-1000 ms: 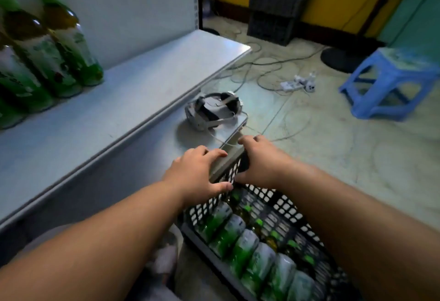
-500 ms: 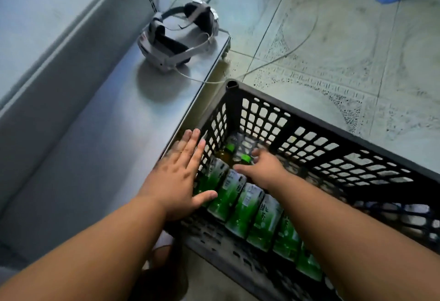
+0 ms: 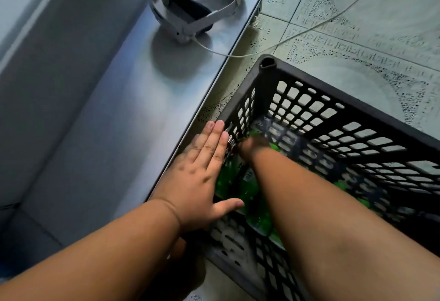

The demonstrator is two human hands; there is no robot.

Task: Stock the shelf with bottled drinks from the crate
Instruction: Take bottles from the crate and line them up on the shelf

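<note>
A black plastic crate [image 3: 352, 97] stands on the floor beside the low metal shelf [image 3: 114, 122]. Several green bottles [image 3: 252, 190] lie side by side in its near left part, mostly hidden under my arms. My left hand [image 3: 202, 174] lies flat on the crate's left rim, fingers straight and together, thumb pointing into the crate. My right hand [image 3: 253, 144] is deep inside at the crate's left wall, its fingers curled down over the top of a green bottle; the fingertips are hidden.
A white and black headset [image 3: 195, 3] sits at the far end of the low shelf, and its thin cable [image 3: 309, 30] runs out over the tiled floor [image 3: 369, 27]. A grey upright panel [image 3: 28, 50] closes off the left side.
The view dropped from the upper shelf to the crate. My right hand left the rim and went down onto the bottle tops. My left hand stayed flat on the left rim.
</note>
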